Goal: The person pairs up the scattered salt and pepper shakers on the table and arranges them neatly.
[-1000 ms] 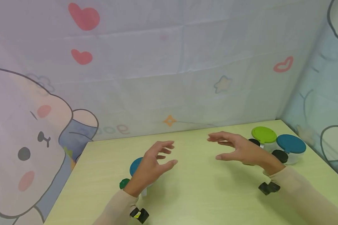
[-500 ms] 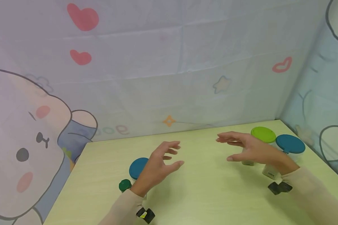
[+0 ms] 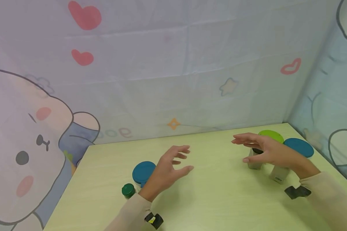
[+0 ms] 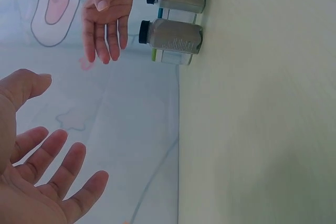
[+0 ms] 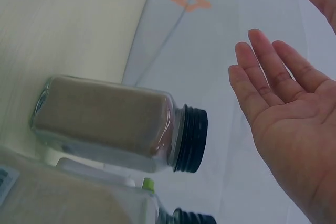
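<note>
My left hand [image 3: 166, 170] hovers over the table's left half with fingers spread and thumb apart, holding nothing. Partly behind that wrist stand a blue-lidded container [image 3: 143, 172] and a green-capped bottle [image 3: 128, 190]. On the right, my right hand [image 3: 273, 153] is in the air with relaxed fingers and an empty palm. It overlaps a square clear bottle [image 5: 105, 121] with a black screw cap and greyish-beige contents. A second such bottle [image 5: 63, 195], bearing a white label, stands beside the first. In the head view, the hand and wrist hide parts of both.
Behind the two bottles stand a lime-green-lidded container [image 3: 273, 134] and another container with a blue lid [image 3: 300, 147], near the right edge. The pale yellow table [image 3: 211, 195] ends at a printed cloth backdrop [image 3: 150, 64], with a second cloth side [image 3: 329, 96] at the right.
Both hands have shifted right, the right one further, now overlapping the black-capped bottles. More of the left blue lid and green cap shows beside the left wrist.
</note>
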A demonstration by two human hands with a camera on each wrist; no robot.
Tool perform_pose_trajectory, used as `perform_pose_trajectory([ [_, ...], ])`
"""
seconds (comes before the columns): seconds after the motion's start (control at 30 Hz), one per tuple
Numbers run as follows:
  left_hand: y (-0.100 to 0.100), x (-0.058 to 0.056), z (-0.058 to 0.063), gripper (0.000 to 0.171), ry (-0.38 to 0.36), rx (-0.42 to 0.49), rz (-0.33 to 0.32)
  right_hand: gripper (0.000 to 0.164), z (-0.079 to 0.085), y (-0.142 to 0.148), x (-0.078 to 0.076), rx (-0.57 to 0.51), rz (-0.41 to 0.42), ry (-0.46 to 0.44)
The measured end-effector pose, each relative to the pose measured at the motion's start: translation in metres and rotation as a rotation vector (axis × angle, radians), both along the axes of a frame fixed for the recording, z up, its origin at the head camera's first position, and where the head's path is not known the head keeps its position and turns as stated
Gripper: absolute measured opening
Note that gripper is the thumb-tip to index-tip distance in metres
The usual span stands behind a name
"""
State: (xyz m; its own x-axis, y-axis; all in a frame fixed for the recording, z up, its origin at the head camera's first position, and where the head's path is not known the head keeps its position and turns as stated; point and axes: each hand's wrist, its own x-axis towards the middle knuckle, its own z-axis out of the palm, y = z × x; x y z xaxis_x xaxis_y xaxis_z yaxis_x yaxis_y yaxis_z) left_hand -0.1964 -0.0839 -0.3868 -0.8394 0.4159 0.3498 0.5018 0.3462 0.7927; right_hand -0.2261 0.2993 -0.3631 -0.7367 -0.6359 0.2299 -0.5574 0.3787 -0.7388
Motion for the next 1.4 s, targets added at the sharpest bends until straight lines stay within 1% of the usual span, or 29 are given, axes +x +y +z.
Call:
perform_pose_trajectory([
  [0.13,0.004,-0.001,-0.002,0.060,-0.012,-0.005,-0.007,0.071,-0.001,0.008,-0.002,-0.003,0.003,0.025],
  [0.4,0.012,-0.004,-0.008,0.059,-0.030,0.004,-0.037,0.071,0.000,0.019,-0.001,0.026,0.000,0.077],
  [0.5,0.015,-0.005,-0.011,0.058,-0.038,0.007,-0.045,0.070,0.000,0.023,-0.001,0.031,0.009,0.072],
  [0.63,0.018,-0.005,-0.013,0.059,-0.051,0.011,-0.052,0.071,0.000,0.031,-0.002,0.028,0.000,0.041],
  [0.83,0.024,-0.006,-0.016,0.060,-0.067,0.018,-0.063,0.070,0.000,0.040,-0.006,0.030,-0.021,0.051],
  [0.97,0.027,-0.008,-0.018,0.059,-0.065,0.019,-0.071,0.069,0.000,0.044,-0.011,0.011,-0.018,0.050],
  [1.1,0.029,-0.008,-0.021,0.058,-0.062,0.018,-0.074,0.067,0.003,0.048,-0.013,0.007,-0.032,0.018],
  [1.23,0.031,-0.008,-0.023,0.058,-0.054,0.018,-0.071,0.067,0.009,0.053,-0.015,0.029,-0.056,-0.007],
  [1.3,0.033,-0.008,-0.023,0.059,-0.049,0.022,-0.074,0.067,0.011,0.057,-0.016,0.046,-0.069,-0.004],
  [1.4,0.037,-0.009,-0.024,0.059,-0.049,0.026,-0.079,0.068,0.011,0.063,-0.018,0.046,-0.063,-0.008],
])
